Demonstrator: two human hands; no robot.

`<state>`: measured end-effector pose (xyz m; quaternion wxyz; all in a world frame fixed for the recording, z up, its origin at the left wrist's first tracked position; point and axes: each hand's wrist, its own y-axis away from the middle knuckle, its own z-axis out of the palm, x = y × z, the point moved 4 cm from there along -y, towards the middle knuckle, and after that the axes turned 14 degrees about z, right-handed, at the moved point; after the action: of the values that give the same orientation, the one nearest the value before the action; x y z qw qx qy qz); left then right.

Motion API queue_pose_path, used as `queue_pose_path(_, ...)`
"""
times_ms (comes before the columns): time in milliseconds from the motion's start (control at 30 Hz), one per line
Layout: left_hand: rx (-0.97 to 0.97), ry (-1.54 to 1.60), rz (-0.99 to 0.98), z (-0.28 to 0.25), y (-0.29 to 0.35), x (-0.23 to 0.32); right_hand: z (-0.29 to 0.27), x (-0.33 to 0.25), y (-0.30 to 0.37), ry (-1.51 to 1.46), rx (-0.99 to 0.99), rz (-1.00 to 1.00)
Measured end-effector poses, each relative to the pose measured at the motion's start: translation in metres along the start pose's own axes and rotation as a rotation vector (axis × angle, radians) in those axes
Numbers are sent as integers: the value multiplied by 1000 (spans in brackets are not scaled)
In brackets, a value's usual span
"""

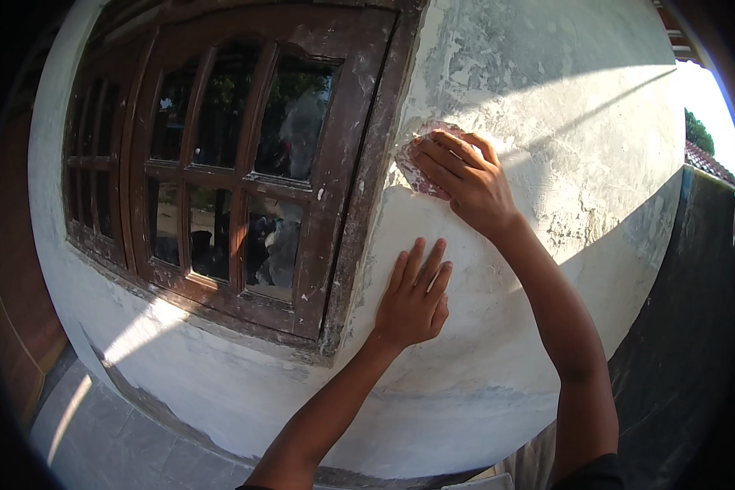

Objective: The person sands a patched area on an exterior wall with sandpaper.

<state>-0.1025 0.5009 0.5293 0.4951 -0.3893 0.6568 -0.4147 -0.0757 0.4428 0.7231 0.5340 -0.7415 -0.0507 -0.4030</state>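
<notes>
My right hand (474,175) presses a reddish-brown sheet of sandpaper (423,177) flat against the white wall (498,343), close to the window frame's right edge. Its fingers are bent over the sheet and cover most of it; whitish dust marks the part that shows. Lower and to the left, my left hand (412,298) lies palm down on the wall, fingers stretched upward, holding nothing. Around the right hand the wall surface is patchy and rough, with flaking paint.
A dark brown wooden window (237,175) with several glass panes fills the left, its frame spotted with white. Grey floor tiles (126,429) run along the wall's foot. At the right stand a dark wall (670,310) and a tiled roof edge (706,163). Sunlight crosses the wall in bands.
</notes>
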Motion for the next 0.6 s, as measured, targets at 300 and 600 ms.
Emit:
queue_pose_path(300,13,14,-19,0,2,0,-26,-6,13,14,11,49)
queue_pose_path(600,19,5,-6,1,1,0,-1,-14,13,33,28,101)
